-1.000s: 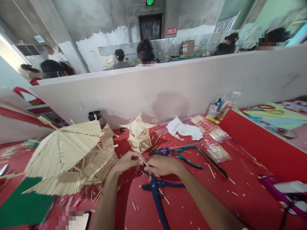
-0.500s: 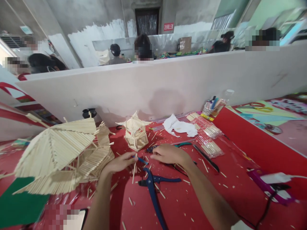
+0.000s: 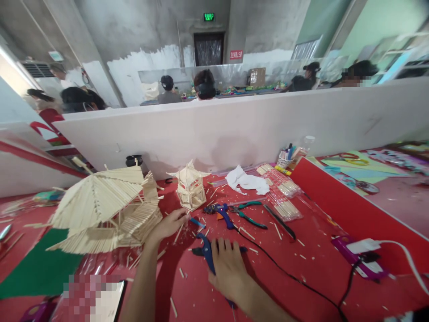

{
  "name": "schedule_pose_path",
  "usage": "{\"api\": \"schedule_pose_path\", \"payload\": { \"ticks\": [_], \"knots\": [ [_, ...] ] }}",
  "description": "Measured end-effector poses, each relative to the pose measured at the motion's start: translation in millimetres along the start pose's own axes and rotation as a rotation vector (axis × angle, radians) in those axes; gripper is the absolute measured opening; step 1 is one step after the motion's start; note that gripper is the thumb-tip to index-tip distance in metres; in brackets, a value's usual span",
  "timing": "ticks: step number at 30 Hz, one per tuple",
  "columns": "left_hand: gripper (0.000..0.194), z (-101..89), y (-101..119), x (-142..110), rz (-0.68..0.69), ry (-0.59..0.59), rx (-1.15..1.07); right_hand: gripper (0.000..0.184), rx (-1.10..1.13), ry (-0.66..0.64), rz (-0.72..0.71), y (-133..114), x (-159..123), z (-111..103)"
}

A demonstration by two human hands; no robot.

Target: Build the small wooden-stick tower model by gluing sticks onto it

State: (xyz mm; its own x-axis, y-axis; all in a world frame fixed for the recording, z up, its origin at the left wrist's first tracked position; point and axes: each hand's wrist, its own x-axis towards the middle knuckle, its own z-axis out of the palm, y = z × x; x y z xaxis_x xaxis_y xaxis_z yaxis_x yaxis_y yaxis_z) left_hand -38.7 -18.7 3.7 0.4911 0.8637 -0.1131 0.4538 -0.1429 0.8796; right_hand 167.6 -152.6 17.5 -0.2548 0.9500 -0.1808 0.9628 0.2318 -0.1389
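Note:
My left hand (image 3: 172, 225) is closed in a pinch on a thin wooden stick (image 3: 178, 233), just in front of the small stick-built pavilion (image 3: 191, 190). A small blue strip (image 3: 197, 222) lies by its fingertips. My right hand (image 3: 229, 266) wraps over the handles of a blue hand cutter (image 3: 208, 255) on the red table; the palm hides part of them. Behind it rests a blue glue gun (image 3: 225, 215) with a black cord. Left of my left hand stands a larger stick-built pavilion (image 3: 100, 210).
Green-handled pliers (image 3: 250, 213), a black knife-like tool (image 3: 279, 222) and bagged sticks (image 3: 284, 201) lie to the right. White tissue (image 3: 246, 180) sits behind. A purple power strip (image 3: 358, 259) is at right. Offcuts litter the red table (image 3: 284, 286). A white partition (image 3: 187, 134) borders the back.
My right hand has left the glue gun and come nearer, down onto the blue cutter. My left hand stays near the small pavilion with the stick. The view has tilted up slightly.

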Motion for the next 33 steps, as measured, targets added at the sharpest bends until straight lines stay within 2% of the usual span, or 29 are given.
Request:
{"api": "schedule_pose_path", "payload": {
  "ticks": [2, 4, 6, 9, 12, 16, 21, 26, 33],
  "knots": [
    [0.034, 10.8, -2.2, -2.6, 0.047, 0.065, -0.077, 0.062, 0.016, 0.017, -0.03, 4.4, -3.2, 3.0],
    [0.04, 20.7, -1.5, -5.2, 0.054, 0.134, -0.148, 0.057, 0.048, 0.024, -0.055, 10.8, -4.7, 0.7],
    [0.043, 26.3, 1.5, -7.2, 0.095, 0.194, -0.105, 0.053, 0.106, 0.021, -0.064, 18.4, -5.7, -4.3],
    [0.035, 25.9, 6.3, -9.5, 0.168, 0.283, -0.018, 0.055, 0.23, -0.01, -0.068, 31.4, -7.1, -12.1],
    [0.029, 22.0, 8.1, -11.7, 0.167, 0.341, -0.03, 0.053, 0.375, -0.01, -0.078, 43.6, -8.4, -17.9],
    [0.029, 22.2, 10.9, -14.0, 0.147, 0.361, -0.057, 0.042, 0.658, -0.008, -0.142, 54.3, -7.2, -23.4],
    [0.032, 25.9, 15.7, -15.2, 0.133, 0.357, -0.082, 0.044, 0.95, -0.023, -0.202, 58.4, -0.7, -21.4],
    [0.035, 26.7, 15.0, -14.9, 0.093, 0.383, -0.12, 0.049, 1.114, -0.047, -0.235, 64.0, 4.7, -6.4],
    [0.036, 29.9, 13.4, -11.4, 0.051, 0.389, -0.145, 0.058, 1.214, -0.095, -0.119, 79.9, 4.2, 10.0]
  ]
}}
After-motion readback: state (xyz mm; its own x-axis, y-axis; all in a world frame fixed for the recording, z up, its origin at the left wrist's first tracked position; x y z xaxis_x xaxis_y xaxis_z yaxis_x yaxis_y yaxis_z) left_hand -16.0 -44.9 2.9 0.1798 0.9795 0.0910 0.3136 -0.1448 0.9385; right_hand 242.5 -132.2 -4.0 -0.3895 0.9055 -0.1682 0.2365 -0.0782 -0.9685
